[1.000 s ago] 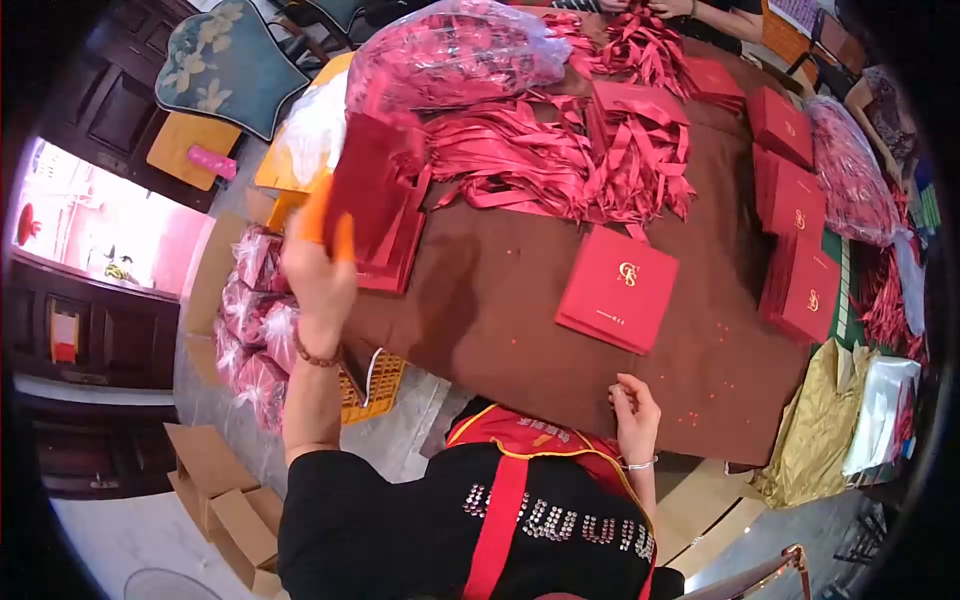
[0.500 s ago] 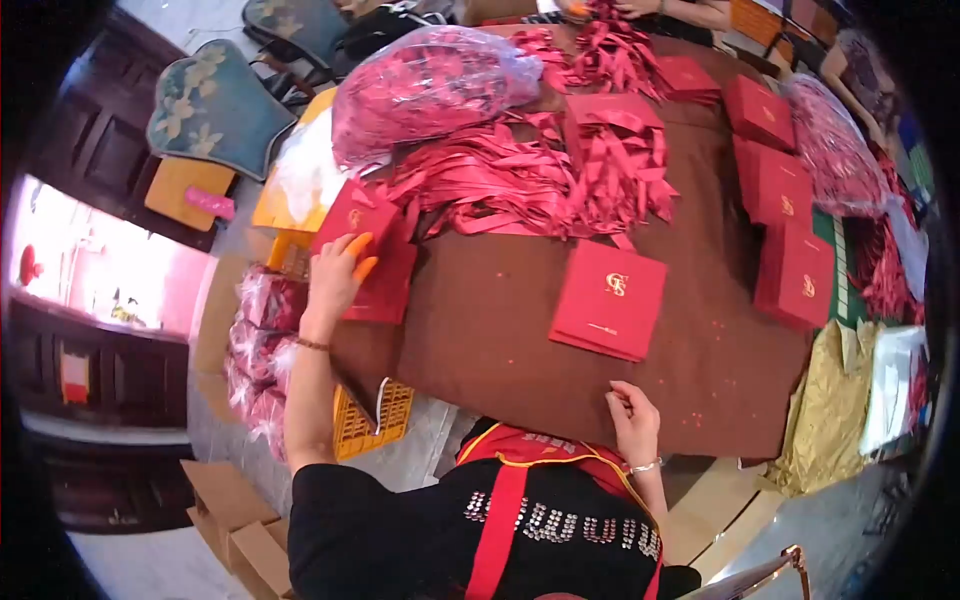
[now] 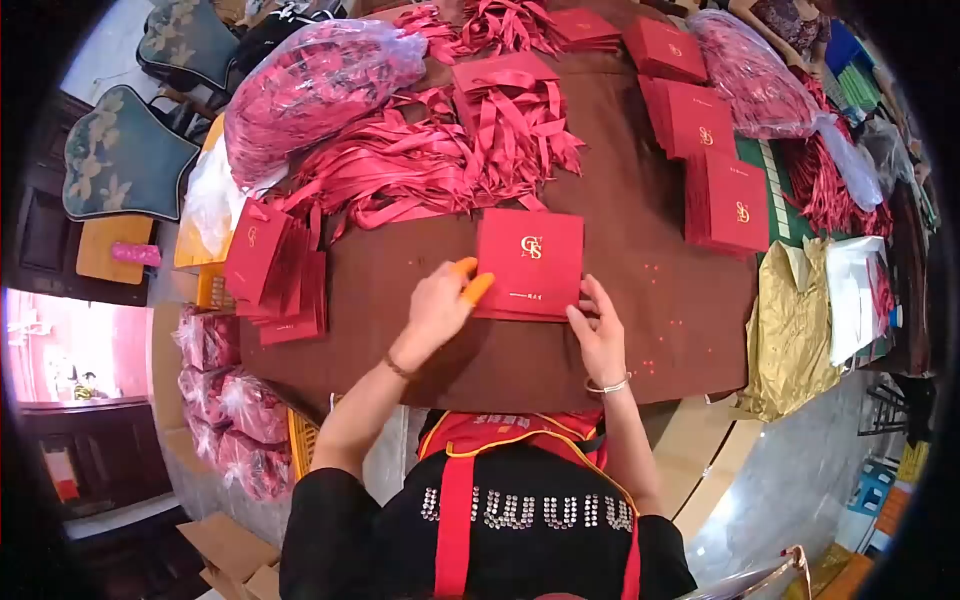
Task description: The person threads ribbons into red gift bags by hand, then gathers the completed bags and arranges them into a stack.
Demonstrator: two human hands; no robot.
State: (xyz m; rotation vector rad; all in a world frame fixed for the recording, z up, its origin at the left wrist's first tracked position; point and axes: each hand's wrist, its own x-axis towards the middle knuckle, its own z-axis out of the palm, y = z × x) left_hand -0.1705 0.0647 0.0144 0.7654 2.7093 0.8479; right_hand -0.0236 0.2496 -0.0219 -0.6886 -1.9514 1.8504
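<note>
A small stack of flat red square pieces with a gold monogram [image 3: 530, 255] lies in front of me on the brown cloth; whether they are cards or folded bags I cannot tell. My left hand [image 3: 440, 305], with orange covers on two fingertips, is at the stack's left edge, thumb and finger apart. At its lower right corner is my right hand [image 3: 601, 335], fingers spread and touching or very near the edge. Farther left, a fanned pile of similar red pieces [image 3: 275, 275] sits at the table's edge.
Loose red ribbons [image 3: 400, 170] lie beyond the stack, beside a clear bag of red items [image 3: 320, 90]. More red stacks [image 3: 735, 200] line the right side, near gold wrapping [image 3: 795, 330]. Plastic-wrapped red bundles [image 3: 235, 410] stand left below the table. Another person sits at upper right.
My left hand has moved from the left pile to the middle stack. My right hand has come up to the stack's corner. The camera view has shifted to the right.
</note>
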